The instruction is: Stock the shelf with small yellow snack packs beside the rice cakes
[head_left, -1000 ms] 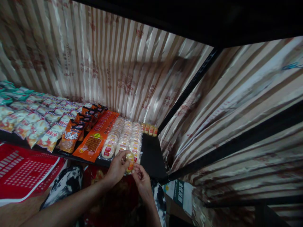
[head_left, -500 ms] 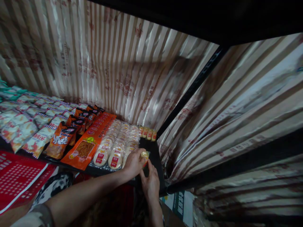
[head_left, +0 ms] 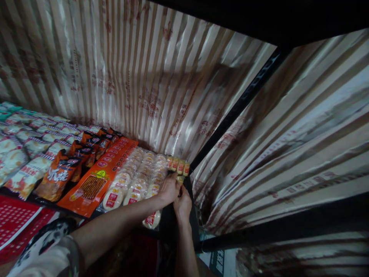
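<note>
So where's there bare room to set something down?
On the black shelf, a patch between the wrapped round crackers and the right edge, in front of the yellow packets, partly behind the right hand. Leftward it's crowded: orange stick-snack bag, then snack bags.

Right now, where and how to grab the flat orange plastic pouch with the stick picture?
I'd pinch the flat orange plastic pouch by its near short end, coming from the front: it lies long and flat, that end at the front edge of the black shelf. Orange-and-black plastic bags flank its left; round, pale, clear-wrapped snacks its right.
</note>
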